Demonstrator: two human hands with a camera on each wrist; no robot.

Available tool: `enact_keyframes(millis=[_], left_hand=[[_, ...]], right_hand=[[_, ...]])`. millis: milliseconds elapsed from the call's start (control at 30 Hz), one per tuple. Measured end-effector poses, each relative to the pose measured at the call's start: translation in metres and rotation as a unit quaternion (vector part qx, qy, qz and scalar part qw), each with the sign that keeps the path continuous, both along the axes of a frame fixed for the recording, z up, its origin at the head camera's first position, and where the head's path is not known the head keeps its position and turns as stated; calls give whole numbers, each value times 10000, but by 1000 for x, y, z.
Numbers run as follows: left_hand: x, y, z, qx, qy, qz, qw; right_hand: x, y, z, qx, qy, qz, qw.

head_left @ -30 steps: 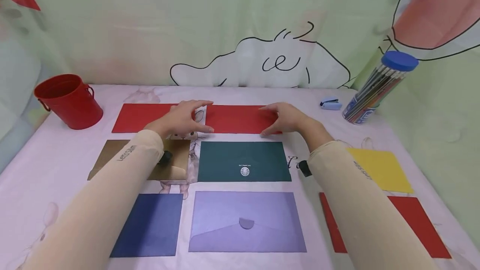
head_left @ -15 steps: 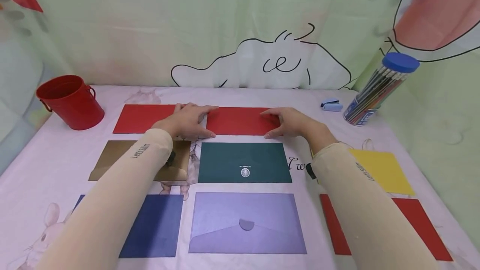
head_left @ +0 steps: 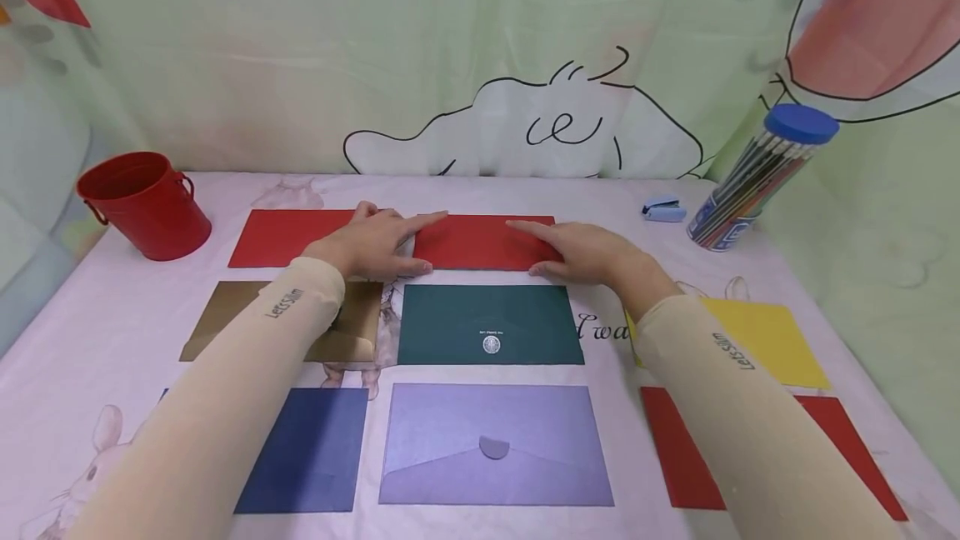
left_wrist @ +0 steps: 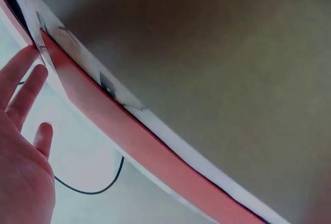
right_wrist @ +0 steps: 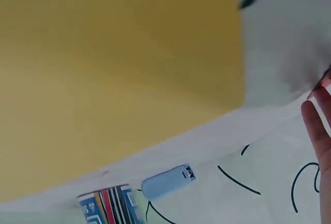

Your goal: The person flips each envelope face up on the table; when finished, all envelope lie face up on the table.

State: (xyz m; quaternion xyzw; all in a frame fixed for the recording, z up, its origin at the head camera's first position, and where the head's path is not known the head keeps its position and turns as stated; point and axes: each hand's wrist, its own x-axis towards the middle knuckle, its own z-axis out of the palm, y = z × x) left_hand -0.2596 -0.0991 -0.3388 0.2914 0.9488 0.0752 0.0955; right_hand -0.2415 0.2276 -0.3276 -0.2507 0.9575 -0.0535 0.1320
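At the back middle of the table lies a red envelope (head_left: pixel 486 242), flat. My left hand (head_left: pixel 375 244) is at its left end, index finger reaching over the far corner and thumb by the near corner. At the right end, my right hand (head_left: pixel 592 251) lies with index finger extended over the red paper and thumb by the near corner. In the left wrist view, the left hand's fingers (left_wrist: pixel 31 87) are straight and spread. The right wrist view catches only part of the right hand's straight fingers (right_wrist: pixel 313 123). Another red envelope (head_left: pixel 288 238) extends left, partly behind my left hand.
Nearer rows hold a brown envelope (head_left: pixel 225 311), a dark green one (head_left: pixel 491 315), a yellow one (head_left: pixel 772 348), a blue one (head_left: pixel 315 448), a lavender one (head_left: pixel 495 415) and another red one (head_left: pixel 675 457). A red bucket (head_left: pixel 150 215), a blue stapler (head_left: pixel 663 209) and a pencil tub (head_left: pixel 757 182) stand behind.
The right hand has shifted slightly right and nearer, its index finger straightening over the envelope. The left hand has moved slightly right, and its index finger now reaches over the far corner.
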Motion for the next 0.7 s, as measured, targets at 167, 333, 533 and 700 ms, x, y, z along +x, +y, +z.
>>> enact_keyframes(millis=[167, 333, 533, 700], left_hand=[[1, -1, 2, 41, 71, -162, 9998], [0, -6, 3, 643, -73, -4, 9979], [-3, -6, 5, 1528, 186, 168, 9879], [-3, -2, 6, 1651, 526, 342, 9843]], right_hand=[[3, 5, -1, -131, 66, -21, 9999], [5, 10, 1, -597, 365, -348, 9969], [7, 10, 5, -1254, 1136, -733, 9829], [7, 7, 8, -1755, 1537, -945, 9678]])
